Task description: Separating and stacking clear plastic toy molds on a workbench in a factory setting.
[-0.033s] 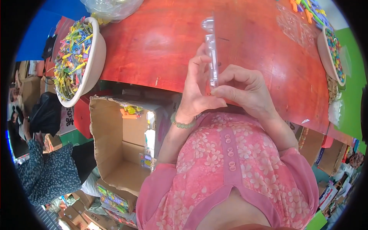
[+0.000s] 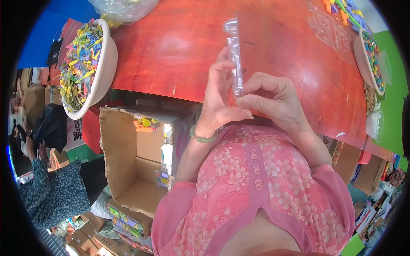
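At far left, a person in dark patterned clothes (image 2: 60, 187); next, a pale basin (image 2: 110, 59) heaped with colourful plastic pieces, and an open cardboard box (image 2: 119, 158) below a glossy red table (image 2: 171, 51). Over the table, the left hand (image 2: 214, 100) touches a clear plastic pack (image 2: 234, 53), its grip unclear; the right hand (image 2: 277, 99) pinches the pack's lower end. Far right, another filled basin (image 2: 363, 62).

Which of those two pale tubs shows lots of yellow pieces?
The left tub, near the clear bag; the right tub looks mostly green and blue inside.
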Action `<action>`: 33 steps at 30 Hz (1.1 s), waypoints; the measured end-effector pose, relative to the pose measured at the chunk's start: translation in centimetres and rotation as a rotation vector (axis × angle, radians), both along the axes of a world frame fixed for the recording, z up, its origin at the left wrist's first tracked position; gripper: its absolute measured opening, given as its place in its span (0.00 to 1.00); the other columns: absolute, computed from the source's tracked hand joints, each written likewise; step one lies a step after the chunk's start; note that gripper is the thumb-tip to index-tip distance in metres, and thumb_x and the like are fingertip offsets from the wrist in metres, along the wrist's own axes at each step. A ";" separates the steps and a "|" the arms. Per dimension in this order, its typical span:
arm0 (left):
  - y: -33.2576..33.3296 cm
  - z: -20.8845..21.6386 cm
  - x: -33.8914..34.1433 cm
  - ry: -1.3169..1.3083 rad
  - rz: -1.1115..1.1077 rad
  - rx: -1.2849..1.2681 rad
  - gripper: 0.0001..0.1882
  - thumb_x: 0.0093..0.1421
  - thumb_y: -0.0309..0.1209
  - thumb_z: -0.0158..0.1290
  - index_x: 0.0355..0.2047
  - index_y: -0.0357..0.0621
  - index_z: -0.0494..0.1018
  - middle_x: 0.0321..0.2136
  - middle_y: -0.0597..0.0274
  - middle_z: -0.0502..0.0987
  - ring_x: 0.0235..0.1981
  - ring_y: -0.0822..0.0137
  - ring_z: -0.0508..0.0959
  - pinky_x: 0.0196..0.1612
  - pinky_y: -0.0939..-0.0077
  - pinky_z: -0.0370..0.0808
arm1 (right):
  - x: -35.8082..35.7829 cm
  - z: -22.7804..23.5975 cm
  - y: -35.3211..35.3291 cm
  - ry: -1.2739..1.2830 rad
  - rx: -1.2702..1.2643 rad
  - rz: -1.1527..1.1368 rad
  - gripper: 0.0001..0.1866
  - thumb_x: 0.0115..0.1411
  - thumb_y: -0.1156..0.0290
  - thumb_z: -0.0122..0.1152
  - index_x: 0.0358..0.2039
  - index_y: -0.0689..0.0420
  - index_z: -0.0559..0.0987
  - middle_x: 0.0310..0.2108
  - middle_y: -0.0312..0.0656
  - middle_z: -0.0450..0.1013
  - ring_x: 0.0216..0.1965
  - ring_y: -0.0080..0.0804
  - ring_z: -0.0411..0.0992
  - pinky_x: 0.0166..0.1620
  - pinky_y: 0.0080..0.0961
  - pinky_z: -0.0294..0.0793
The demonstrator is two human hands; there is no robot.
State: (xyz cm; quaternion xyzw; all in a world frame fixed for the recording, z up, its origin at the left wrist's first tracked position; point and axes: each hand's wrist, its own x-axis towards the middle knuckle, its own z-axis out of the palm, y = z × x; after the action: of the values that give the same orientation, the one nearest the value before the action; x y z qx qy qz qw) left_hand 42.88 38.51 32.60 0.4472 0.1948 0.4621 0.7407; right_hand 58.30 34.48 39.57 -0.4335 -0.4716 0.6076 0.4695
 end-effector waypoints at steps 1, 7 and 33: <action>0.0 0.0 0.0 -0.012 0.004 0.001 0.50 0.30 0.34 0.73 0.55 0.51 0.57 0.67 0.53 0.41 0.67 0.54 0.49 0.64 0.57 0.53 | 0.1 -0.2 0.1 0.105 -0.030 0.021 0.04 0.55 0.77 0.65 0.32 0.62 0.81 0.30 0.33 0.74 0.32 0.16 0.71 0.35 0.15 0.69; -0.5 -0.9 0.4 -0.058 -0.028 -0.132 0.54 0.29 0.42 0.76 0.55 0.52 0.57 0.67 0.52 0.42 0.67 0.54 0.48 0.65 0.57 0.50 | 0.7 -1.3 0.5 0.141 0.004 0.040 0.04 0.56 0.77 0.63 0.32 0.63 0.83 0.29 0.35 0.75 0.31 0.18 0.72 0.34 0.16 0.70; -0.5 -1.7 1.8 0.539 0.384 0.645 0.18 0.65 0.26 0.41 0.52 0.28 0.66 0.46 0.42 0.73 0.46 0.57 0.76 0.47 0.67 0.73 | 0.0 -4.3 -0.4 -0.718 0.530 -0.210 0.05 0.55 0.82 0.55 0.33 0.61 0.71 0.29 0.48 0.67 0.29 0.49 0.71 0.31 0.38 0.71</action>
State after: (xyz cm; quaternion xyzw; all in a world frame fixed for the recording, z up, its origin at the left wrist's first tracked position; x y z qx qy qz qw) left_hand 44.68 38.02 30.90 0.7148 0.3061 0.4952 0.3874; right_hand 58.31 34.12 35.31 -0.5271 -0.6972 0.2261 0.4301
